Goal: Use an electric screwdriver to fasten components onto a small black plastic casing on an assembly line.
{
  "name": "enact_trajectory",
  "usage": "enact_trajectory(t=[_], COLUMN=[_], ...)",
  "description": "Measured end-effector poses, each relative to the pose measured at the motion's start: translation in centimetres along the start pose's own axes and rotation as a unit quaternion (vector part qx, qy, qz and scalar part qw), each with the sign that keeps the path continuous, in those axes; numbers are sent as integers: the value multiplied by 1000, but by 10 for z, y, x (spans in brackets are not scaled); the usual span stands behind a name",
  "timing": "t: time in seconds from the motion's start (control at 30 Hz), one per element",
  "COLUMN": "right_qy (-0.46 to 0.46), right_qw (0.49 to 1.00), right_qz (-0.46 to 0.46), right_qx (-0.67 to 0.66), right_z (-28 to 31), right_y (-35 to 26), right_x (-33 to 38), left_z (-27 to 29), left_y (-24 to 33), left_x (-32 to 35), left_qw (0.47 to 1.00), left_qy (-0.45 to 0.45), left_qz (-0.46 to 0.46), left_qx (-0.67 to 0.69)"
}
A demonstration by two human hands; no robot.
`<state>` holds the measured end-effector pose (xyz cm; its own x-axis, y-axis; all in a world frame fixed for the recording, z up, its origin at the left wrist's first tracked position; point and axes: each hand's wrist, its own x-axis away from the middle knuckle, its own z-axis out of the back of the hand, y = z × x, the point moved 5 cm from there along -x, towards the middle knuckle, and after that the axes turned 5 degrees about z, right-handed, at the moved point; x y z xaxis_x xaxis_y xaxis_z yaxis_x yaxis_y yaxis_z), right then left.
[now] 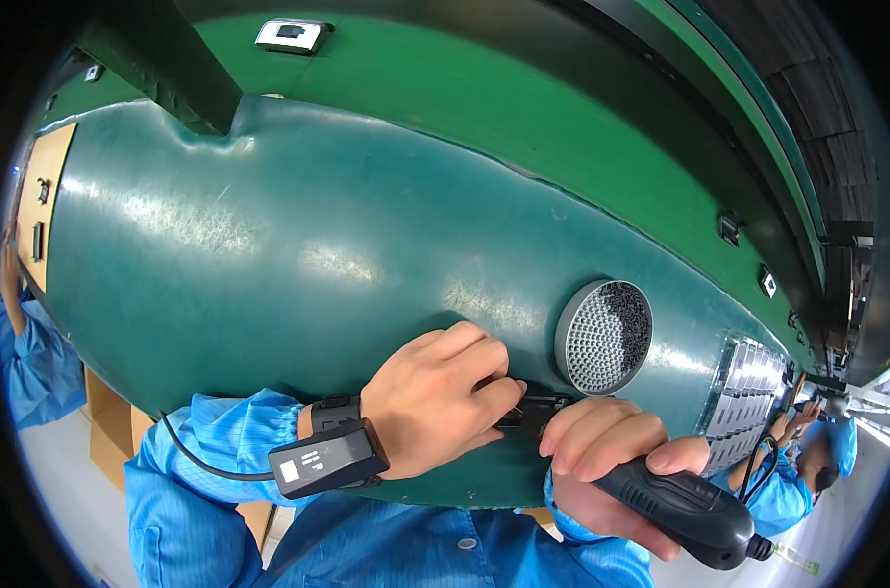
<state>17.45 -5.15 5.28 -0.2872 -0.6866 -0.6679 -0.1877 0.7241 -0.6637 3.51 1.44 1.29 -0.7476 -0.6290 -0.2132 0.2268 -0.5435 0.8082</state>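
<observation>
Close to the table's near edge, my right hand (602,446) is wrapped round a dark grey electric screwdriver (695,512), whose front end points left. Its cord end lies at the lower right. My left hand (440,397) is closed, fingers curled down, on a small black part (517,414) that meets the front of the screwdriver. Most of that part is hidden by my fingers, and the screwdriver's tip cannot be made out. Just beyond my right hand stands a round dish (563,343) with a perforated bottom, small black screws heaped along its right side.
A clear tray of grey flat parts (744,402) lies on the green table (298,225) at the right. A tan board (48,211) with black pieces sits far left. A dark post (171,73) rises at the back. People in blue work at both sides.
</observation>
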Motion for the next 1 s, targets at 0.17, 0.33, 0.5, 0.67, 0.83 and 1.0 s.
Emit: enact_trajectory(t=[0.17, 0.33, 0.5, 0.67, 0.83, 1.0], right_qy=[11, -37, -82, -66, 47, 99], right_qw=[1000, 999, 993, 993, 998, 993], right_qz=[-2, 35, 81, 96, 33, 51], right_qx=[6, 19, 30, 27, -2, 32], right_z=[-1, -8, -19, -14, 23, 71], right_y=[1, -4, -8, -15, -35, -17], right_x=[1, -4, -11, -17, -39, -57], left_z=[-1, -1, 2, 5, 3, -3], left_y=[-1, 7, 16, 25, 25, 27], left_x=[-1, -4, -8, -12, -21, -33], left_qw=[1000, 1000, 999, 1000, 1000, 999], left_qy=[6, 15, 24, 5, -19, -20], left_qz=[-4, -10, -16, -18, -3, -4], left_qx=[-2, -13, -22, -13, -20, -30])
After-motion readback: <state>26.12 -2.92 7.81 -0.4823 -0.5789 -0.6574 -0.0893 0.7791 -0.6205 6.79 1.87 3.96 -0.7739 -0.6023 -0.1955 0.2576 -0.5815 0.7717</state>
